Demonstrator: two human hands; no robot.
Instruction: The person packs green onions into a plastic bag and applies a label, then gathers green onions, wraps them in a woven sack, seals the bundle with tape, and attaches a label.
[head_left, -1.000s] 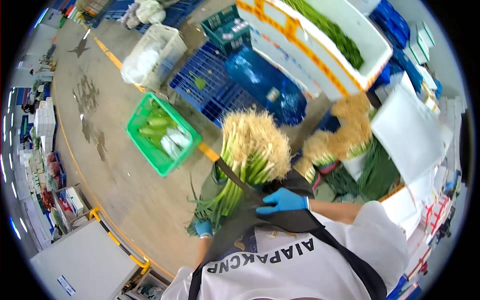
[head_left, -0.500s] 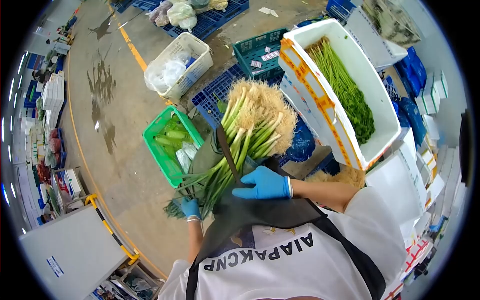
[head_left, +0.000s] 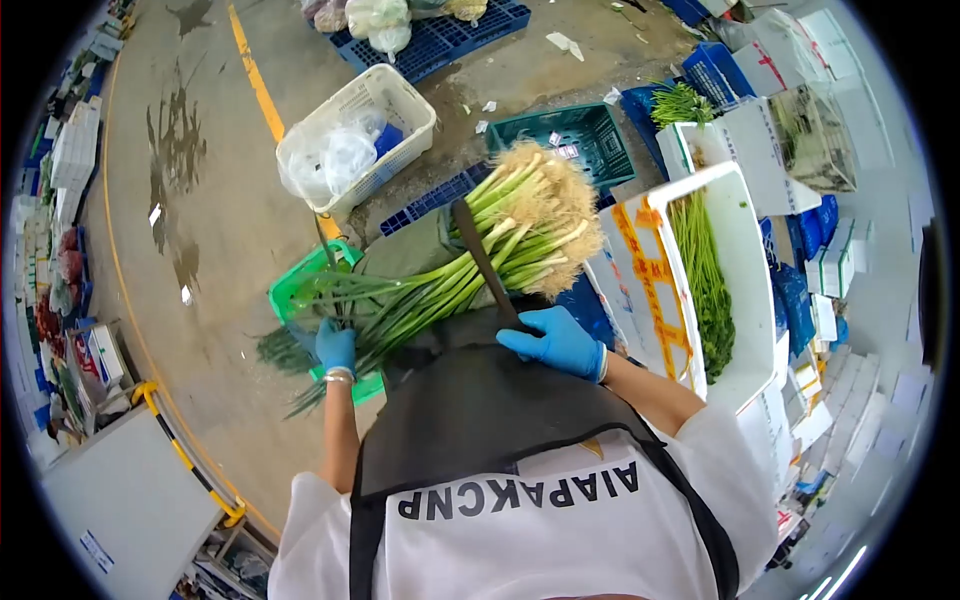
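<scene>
A large bunch of scallions (head_left: pixel 440 285) lies across my lap, over the dark apron (head_left: pixel 470 400). Its pale roots (head_left: pixel 560 215) point up and right, its green leaf ends down and left. My right hand (head_left: pixel 555 342) is closed on the lower end of a dark strap (head_left: pixel 484 260) that crosses over the stalks. My left hand (head_left: pixel 336 347) is closed among the leaf ends, where a thin dark strip (head_left: pixel 329 250) rises from its fingers. Whether both dark pieces are one strap is hidden by the bunch. Both hands wear blue gloves.
A green basket (head_left: pixel 285 290) stands behind the leaf ends. Beyond are a white crate (head_left: pixel 415 135) with plastic bags and a dark green crate (head_left: pixel 615 165). To the right, a white foam box (head_left: pixel 755 300) holds leafy green stems (head_left: pixel 703 280). A blue pallet (head_left: pixel 425 60) lies farther off.
My left hand has moved up and left along the leaf ends. My right hand has shifted slightly right with the strap. The bunch now lies flatter, its leaves covering more of the green basket.
</scene>
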